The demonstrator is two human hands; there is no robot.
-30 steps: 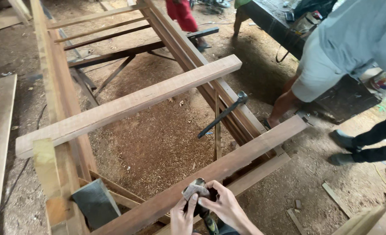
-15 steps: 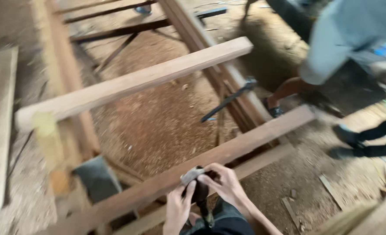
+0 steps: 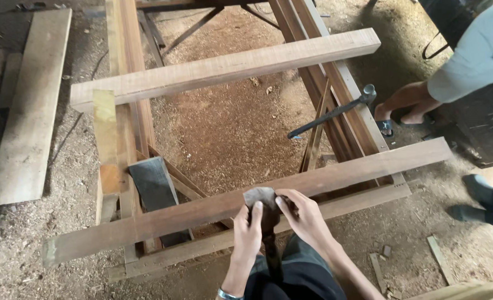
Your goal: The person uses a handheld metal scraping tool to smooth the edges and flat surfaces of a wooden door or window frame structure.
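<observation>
hard to make out: the grey piece (image 3: 259, 197) between my hands — could be sandpaper or a scrap of cloth, cannot tell which. its lower part is hidden behind my fingers. something dark hangs below it between my wrists, unclear what. my forearms run off the bottom edge.

left hand (image 3: 247, 225): fingers curled and pressed together, thumb up against the grey piece, gripping its left side. a band shows at the wrist.

right hand (image 3: 303, 214): fingers bent, pinching the grey piece's right edge, fingertips lying on the near beam (image 3: 246, 201).

the grey piece sits on the near beam's top face, about midway along it. that beam lies slantwise across a long wooden frame (image 3: 128, 105).

a second beam (image 3: 224, 68) lies across the frame farther off, well apart from my hands. a metal clamp (image 3: 332, 112) sits on the frame's right rail. a loose plank (image 3: 30, 105) lies on the sawdust to the left.

another person (image 3: 457, 66) stands at right, cut off above the legs.
</observation>
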